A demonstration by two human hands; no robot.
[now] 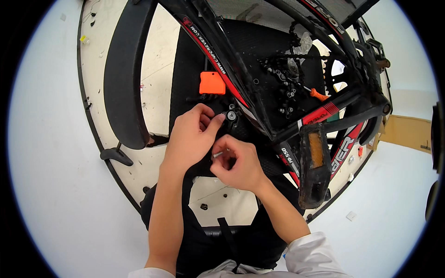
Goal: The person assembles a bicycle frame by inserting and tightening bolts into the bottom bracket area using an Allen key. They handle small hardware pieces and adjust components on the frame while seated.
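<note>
My left hand [189,141] is closed, its fingers curled and the thumb tip against the left edge of a black bicycle part with a round silver bolt [231,115]. Whatever lies inside those curled fingers is hidden. Just below and to the right, my right hand [241,163] pinches a small silver metal piece [218,154] between thumb and fingers; most of it is covered. Both hands are over my lap, beside the black and red bicycle frame [211,53]. An orange block-shaped item [212,83] lies beyond the left hand on a black textured surface [187,69].
Small metal parts and a black chain [285,76] lie behind the frame tube, near an orange-handled tool [319,95] and a crumpled clear plastic bag [303,44]. A black pedal [315,167] juts out at the right. A curved black fender-like piece [123,78] stands left.
</note>
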